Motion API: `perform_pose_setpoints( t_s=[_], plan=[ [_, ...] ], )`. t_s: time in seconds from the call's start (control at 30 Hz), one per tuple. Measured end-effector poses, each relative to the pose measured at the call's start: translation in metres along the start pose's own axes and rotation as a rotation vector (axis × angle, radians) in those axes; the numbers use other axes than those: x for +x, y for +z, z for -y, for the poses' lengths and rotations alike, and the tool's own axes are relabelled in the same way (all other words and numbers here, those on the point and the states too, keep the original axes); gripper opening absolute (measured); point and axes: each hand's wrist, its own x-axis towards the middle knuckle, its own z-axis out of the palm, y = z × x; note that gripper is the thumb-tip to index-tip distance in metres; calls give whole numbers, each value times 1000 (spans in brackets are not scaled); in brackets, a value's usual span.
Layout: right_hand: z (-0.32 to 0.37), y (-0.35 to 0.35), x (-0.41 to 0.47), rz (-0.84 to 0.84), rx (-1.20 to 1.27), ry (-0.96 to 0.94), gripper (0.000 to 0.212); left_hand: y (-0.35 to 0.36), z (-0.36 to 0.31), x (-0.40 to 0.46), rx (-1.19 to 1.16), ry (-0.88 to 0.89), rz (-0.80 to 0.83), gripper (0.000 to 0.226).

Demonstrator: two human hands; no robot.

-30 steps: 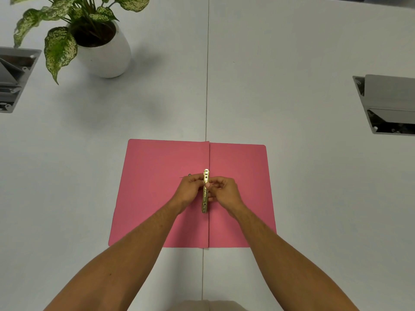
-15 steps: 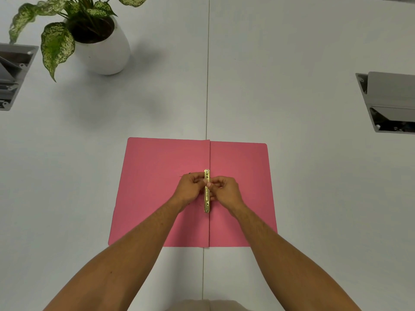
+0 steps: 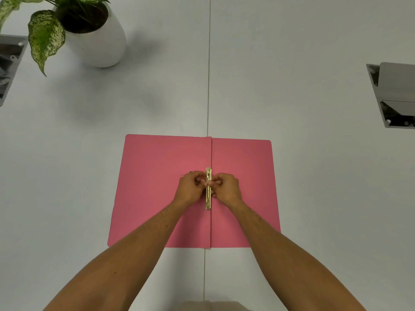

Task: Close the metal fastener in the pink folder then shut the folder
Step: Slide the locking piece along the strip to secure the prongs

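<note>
A flat pink card folder (image 3: 157, 187) lies open on the white table (image 3: 314, 198). The left hand (image 3: 190, 188) and right hand (image 3: 226, 187) pinch its gold metal fastener strip (image 3: 208, 202) along the centre fold.

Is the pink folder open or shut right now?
Open: the pink folder lies spread flat, both covers showing, metal fastener exposed along the fold.

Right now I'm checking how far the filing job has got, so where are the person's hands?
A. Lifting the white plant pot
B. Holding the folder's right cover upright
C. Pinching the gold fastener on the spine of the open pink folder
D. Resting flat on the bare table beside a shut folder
C: the left hand and right hand meet at the gold fastener on the spine, while the pink folder lies open and flat.
</note>
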Motion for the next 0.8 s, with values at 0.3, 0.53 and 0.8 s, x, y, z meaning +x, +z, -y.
perform_pose_setpoints(
  t_s=[0.3,0.53,0.8],
  plan=[
    [-4,3,12,-69,-162,10,28,10,-2,-2,104,57,-68,23],
    [-1,1,15,-48,-201,14,28,14,3,0,196,87,-81,23],
    [1,1,20,-54,-262,-73,15,18,5,-1,230,73,-109,16]
  ],
)
